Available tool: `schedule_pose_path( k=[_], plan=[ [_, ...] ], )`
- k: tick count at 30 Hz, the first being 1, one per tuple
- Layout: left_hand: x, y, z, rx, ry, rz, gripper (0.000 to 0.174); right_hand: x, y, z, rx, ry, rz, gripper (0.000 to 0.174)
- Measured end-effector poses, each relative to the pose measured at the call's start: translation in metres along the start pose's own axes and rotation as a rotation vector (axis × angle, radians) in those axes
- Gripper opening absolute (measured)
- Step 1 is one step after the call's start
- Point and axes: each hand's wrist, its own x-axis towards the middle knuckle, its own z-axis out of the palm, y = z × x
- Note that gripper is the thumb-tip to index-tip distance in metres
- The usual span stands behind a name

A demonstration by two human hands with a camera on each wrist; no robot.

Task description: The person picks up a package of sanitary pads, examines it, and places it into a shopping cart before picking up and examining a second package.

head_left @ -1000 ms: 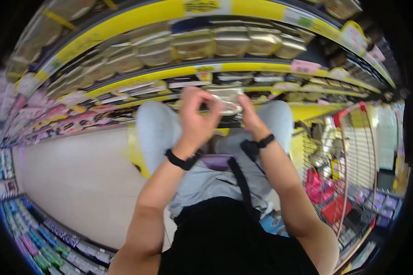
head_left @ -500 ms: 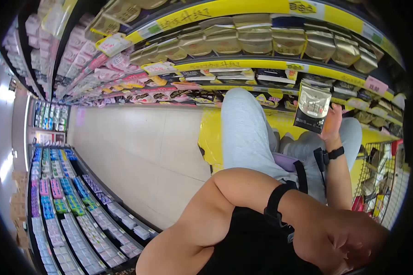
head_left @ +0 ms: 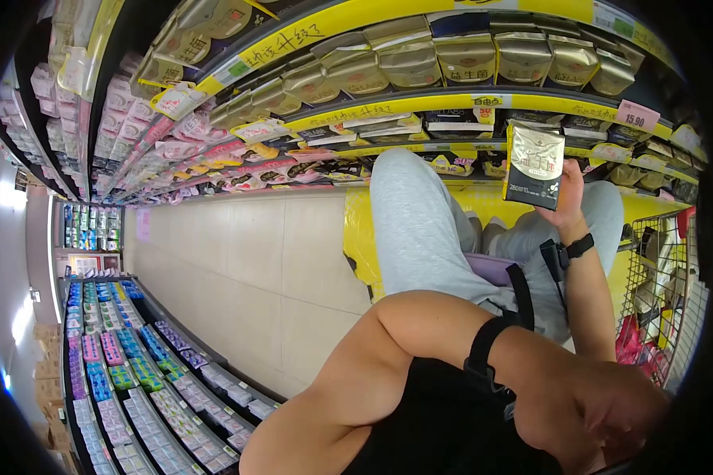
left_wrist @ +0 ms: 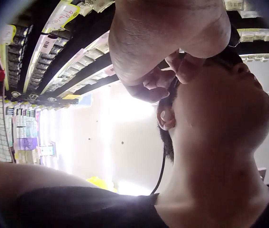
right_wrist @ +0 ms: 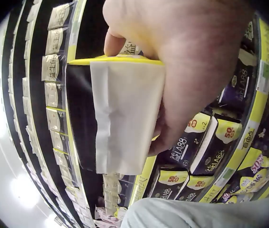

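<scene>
My right hand [head_left: 570,198] holds a gold-and-black pack of sanitary pads [head_left: 535,166] upright above my bent knees, its printed front facing the head camera. The right wrist view shows the white and black side of the pack, with the right hand [right_wrist: 196,61] wrapped around its edge. My left hand [left_wrist: 167,28] is raised beside my head. Its fingers [left_wrist: 153,85] bend in near the ear in the left wrist view, and I cannot tell whether they grip anything. In the head view the left hand [head_left: 562,404] looms large at the lower right.
Shelves in front hold rows of gold packs [head_left: 404,63] above dark boxes [head_left: 459,119], with yellow price strips [head_left: 491,101]. A wire shopping cart [head_left: 650,277] stands at right. Tile floor [head_left: 238,253] runs left to a low display [head_left: 150,356] of small packs.
My left hand has left the pack and risen to my head. The right hand alone now holds the pack, front side showing. The head view has swung left; the last half second shows little movement.
</scene>
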Motion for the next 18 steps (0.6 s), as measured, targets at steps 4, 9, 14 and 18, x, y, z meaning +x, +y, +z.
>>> schedule_pose_path(
  k=[4, 9, 14, 18],
  plan=[
    [0.004, 0.007, -0.008, 0.147, -0.005, 0.051, 0.038, 0.001, 0.002, 0.016, -0.039, -0.088, 0.036, 0.065],
    [0.003, 0.007, -0.002, 0.189, 0.060, 0.019, 0.039, 0.001, 0.003, 0.029, -0.108, -0.083, 0.069, 0.066],
    [0.011, 0.024, -0.002, 0.312, -0.028, 0.078, 0.042, 0.002, 0.002, 0.016, -0.103, -0.072, 0.052, 0.066],
    [0.001, 0.007, 0.005, 0.072, 0.060, 0.025, 0.043, 0.001, 0.002, 0.020, -0.073, -0.092, 0.050, 0.065]
  ],
)
